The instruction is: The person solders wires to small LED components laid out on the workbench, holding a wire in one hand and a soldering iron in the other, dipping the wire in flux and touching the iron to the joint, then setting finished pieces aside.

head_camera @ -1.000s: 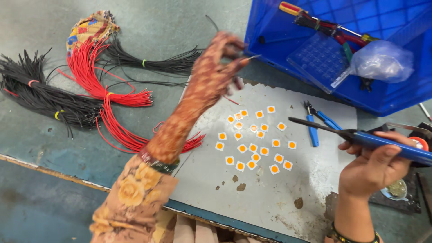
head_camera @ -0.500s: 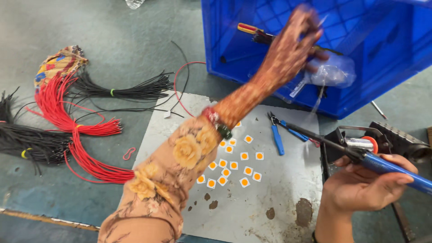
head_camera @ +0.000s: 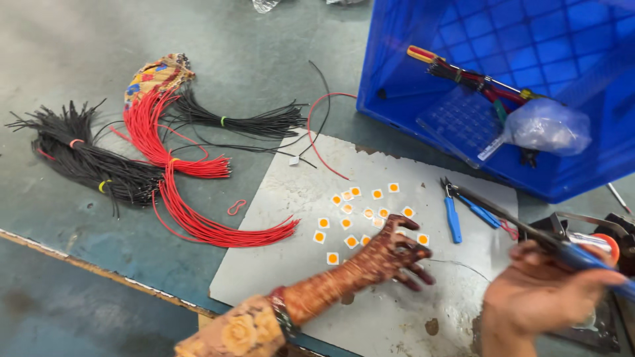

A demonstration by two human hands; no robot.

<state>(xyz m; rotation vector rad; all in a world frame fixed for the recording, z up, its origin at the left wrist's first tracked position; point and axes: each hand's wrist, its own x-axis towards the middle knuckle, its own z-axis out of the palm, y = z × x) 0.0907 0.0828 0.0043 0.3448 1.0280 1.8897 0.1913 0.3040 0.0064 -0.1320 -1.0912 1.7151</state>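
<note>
Grey-green counter (head_camera: 264, 59), worn and stained, runs under everything. Blue plastic crate (head_camera: 529, 86) sits top right – inside it a clear bag (head_camera: 549, 125), a clear tray (head_camera: 460, 122) and a few hand tools. Grey metal sheet (head_camera: 291, 264) lies flat mid-counter as the work surface. Left of it: red wire bundles (head_camera: 192, 198) and black wire bundles (head_camera: 86, 162), cut to length and banded, none of them on the sheet. One loose red wire (head_camera: 317, 125) and one loose black wire (head_camera: 324, 92) curl by the sheet's top edge.

Small orange-and-white square chips (head_camera: 357, 221) are scattered on the sheet – roughly a dozen and a half, all bare as far as I can see, no wire attached to any. Blue-handled cutters (head_camera: 452, 215) lie just right of them.

Left hand (head_camera: 397, 254) is down over the lower edge of the chip cluster, fingers spread, tips touching or just off the sheet; can't tell if it has a chip under them. Right hand (head_camera: 549, 291) is wrapped around a blue-handled soldering iron (head_camera: 529, 235), fingers closed on the handle, tip pointing up-left and clear of the chips.

Judgement: early stage. Parts laid out, iron in hand, no finished joints visible; essentially all chips left to do.
</note>
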